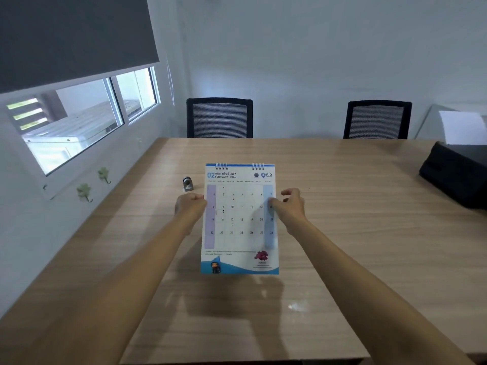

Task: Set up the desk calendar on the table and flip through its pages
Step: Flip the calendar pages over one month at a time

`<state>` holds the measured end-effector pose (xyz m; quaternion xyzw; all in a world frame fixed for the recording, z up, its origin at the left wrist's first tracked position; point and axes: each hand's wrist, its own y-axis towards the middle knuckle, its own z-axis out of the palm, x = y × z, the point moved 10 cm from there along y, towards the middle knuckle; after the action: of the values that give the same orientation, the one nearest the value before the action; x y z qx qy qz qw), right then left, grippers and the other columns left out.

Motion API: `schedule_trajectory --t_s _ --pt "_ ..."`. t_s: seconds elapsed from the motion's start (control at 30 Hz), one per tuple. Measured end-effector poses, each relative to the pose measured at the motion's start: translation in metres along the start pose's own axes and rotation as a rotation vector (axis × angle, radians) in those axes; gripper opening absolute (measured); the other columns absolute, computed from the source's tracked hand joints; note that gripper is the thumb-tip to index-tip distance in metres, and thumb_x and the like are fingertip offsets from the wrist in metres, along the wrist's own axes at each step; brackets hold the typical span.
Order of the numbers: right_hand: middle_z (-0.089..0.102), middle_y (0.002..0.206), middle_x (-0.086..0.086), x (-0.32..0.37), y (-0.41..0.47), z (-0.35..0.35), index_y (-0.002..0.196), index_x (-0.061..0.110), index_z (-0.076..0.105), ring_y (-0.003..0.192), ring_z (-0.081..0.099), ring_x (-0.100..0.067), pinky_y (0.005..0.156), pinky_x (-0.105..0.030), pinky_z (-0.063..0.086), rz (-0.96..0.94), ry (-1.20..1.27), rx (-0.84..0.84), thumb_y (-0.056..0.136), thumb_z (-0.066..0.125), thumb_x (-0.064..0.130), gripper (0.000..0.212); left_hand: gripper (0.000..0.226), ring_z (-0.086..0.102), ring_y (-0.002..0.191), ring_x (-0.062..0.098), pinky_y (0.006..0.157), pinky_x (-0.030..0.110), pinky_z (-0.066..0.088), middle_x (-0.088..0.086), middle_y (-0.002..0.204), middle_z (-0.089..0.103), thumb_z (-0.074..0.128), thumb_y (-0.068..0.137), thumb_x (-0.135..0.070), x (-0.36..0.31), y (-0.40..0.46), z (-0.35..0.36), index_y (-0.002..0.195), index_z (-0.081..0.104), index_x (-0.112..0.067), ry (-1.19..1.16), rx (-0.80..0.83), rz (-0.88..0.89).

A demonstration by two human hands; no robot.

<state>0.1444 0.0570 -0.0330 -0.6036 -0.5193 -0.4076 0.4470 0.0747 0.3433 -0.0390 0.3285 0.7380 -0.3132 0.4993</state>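
A white desk calendar point(239, 219) with wire rings along its top edge shows the February page. It is held upright above the wooden table point(342, 233), its lower edge off the tabletop with a shadow beneath. My left hand point(190, 205) grips its left edge with curled fingers. My right hand point(288, 206) pinches the right edge, thumb on the front of the page.
A small silver clip-like object point(187, 183) stands on the table just left of the calendar's top. A black bag point(456, 175) lies at the right edge. Two black mesh chairs point(219, 118) point(377, 119) stand at the far side. A window wall runs along the left.
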Motion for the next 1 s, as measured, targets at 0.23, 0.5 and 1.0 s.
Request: schedule_trajectory --t_s 0.23,0.5,1.0 --pt "0.060 0.085 -0.011 0.005 0.004 0.000 0.066 0.014 0.050 0.077 0.057 -0.023 0.072 -0.034 0.054 0.043 0.083 0.120 0.087 0.061 0.008 0.025 0.009 0.050 0.060 0.017 0.059 0.026 0.045 0.013 0.079 0.061 0.063 0.081 0.002 0.006 0.000 -0.005 0.074 0.064 -0.004 -0.147 0.037 -0.152" --pt "0.057 0.069 -0.003 0.022 0.005 -0.003 0.075 0.011 0.055 0.055 0.054 -0.012 0.047 -0.020 0.045 0.119 0.157 0.281 0.097 0.047 0.010 0.023 0.012 0.062 0.072 0.017 0.068 0.027 0.052 0.007 0.080 0.064 0.060 0.090 -0.012 0.012 -0.021 0.021 0.097 0.062 -0.003 -0.436 0.375 -0.340" --pt "0.046 0.144 -0.006 0.122 0.003 0.039 0.143 0.020 0.041 0.135 0.041 -0.025 0.108 -0.039 0.034 -0.291 0.116 0.379 0.099 0.035 0.020 0.044 0.013 0.059 0.078 0.014 0.070 0.025 0.050 0.003 0.088 0.062 0.051 0.095 -0.007 0.012 -0.026 0.022 0.107 0.056 -0.009 -0.487 0.351 -0.336"
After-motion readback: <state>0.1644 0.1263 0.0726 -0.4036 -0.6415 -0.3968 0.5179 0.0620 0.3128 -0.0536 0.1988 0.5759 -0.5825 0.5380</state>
